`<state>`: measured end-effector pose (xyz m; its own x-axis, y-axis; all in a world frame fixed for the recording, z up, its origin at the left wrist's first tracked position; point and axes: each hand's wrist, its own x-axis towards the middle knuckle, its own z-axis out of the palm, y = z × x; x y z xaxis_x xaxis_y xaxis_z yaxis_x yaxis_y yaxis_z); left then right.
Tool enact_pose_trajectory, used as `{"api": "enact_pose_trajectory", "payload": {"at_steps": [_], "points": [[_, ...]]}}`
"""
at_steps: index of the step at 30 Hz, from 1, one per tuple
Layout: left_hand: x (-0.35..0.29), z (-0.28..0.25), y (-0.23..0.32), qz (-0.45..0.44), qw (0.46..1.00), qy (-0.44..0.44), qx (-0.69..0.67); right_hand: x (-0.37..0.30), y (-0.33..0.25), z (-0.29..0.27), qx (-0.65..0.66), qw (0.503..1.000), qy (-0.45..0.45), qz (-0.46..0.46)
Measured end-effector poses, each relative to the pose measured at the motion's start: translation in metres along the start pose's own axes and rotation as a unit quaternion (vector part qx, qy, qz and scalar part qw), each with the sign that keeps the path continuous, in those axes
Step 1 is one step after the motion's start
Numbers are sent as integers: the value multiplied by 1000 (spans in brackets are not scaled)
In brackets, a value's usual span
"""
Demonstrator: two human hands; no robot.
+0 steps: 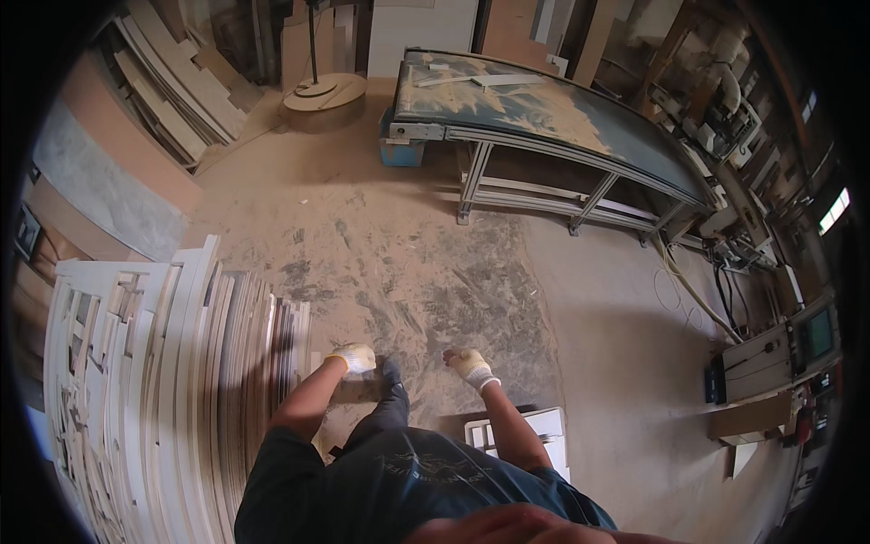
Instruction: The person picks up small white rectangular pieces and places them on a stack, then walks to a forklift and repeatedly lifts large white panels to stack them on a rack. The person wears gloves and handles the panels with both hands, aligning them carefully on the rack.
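Note:
My left hand (356, 357), in a white work glove, hangs in front of me with its fingers curled in and nothing visible in it. It is nearest to the right end of a long row of upright boards (237, 335). A similar glove covers my right hand (471, 366), whose bare fingertips curl inward, also without a visible object. Below my right forearm lies a white panel-like piece (544, 426) with dark gaps, partly hidden by the arm. Both hands are over the floor (435, 272), apart from each other and touching nothing.
A conveyor table (625, 136) strewn with sawdust stands ahead, with a blue bin (401, 152) under its near left corner. A round-based stand (324, 91) is at the back left. Large panels (118, 172) lean along the left. Cables (693, 290) and a machine with a screen (816, 335) are at right.

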<state>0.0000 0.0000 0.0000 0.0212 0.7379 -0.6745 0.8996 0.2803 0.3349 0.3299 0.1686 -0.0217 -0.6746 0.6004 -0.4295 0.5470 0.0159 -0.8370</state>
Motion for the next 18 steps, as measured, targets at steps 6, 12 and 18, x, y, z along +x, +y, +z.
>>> {"api": "enact_pose_trajectory", "payload": {"at_steps": [6,12,18], "points": [[94,-133,-38,-45,998,22,-43,54,137,-120,-579,794,-181,-20],[211,-315,-147,-116,982,123,-87,42,192,-179,8,884,8,467],[310,-380,-266,-198,825,194,-492,376,62,-292,19,908,-5,419]]}}
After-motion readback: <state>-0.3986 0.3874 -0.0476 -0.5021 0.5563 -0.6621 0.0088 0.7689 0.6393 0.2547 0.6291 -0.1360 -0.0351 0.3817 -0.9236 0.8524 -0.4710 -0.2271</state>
